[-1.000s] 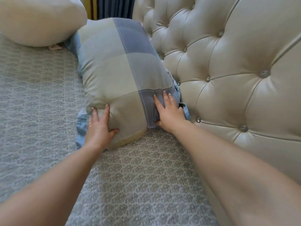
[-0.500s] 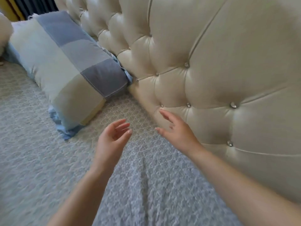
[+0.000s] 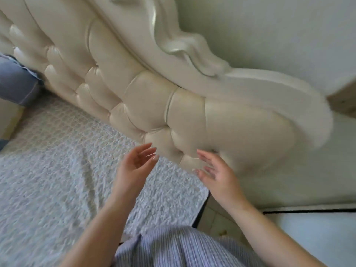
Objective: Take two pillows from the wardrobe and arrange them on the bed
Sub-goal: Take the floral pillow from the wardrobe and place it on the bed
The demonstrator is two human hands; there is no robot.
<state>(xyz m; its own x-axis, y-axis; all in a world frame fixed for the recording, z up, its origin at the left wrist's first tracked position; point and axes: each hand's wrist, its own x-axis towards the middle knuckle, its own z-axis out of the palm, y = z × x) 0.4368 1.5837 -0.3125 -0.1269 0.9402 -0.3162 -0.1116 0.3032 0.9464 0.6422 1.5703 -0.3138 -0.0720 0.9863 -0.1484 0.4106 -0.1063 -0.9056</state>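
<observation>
Only a blue corner of the checked pillow [image 3: 16, 87] shows at the far left edge, lying on the bed [image 3: 57, 160] against the tufted cream headboard [image 3: 146, 97]. My left hand [image 3: 134, 166] and my right hand [image 3: 217, 174] hover empty over the bed's right corner, palms facing each other, fingers spread. Both are well away from the pillow. No second pillow is in view.
The bed is covered with a grey patterned spread. The headboard's carved cream frame [image 3: 192, 49] curves down toward a pale wall [image 3: 269, 26]. Tiled floor [image 3: 308, 228] lies right of the bed corner. My striped garment [image 3: 173, 247] fills the bottom middle.
Both hands let go of the checked pillow and pulled back. My view swung right, so the pillow slid to the left edge and the bed's corner and floor came into view.
</observation>
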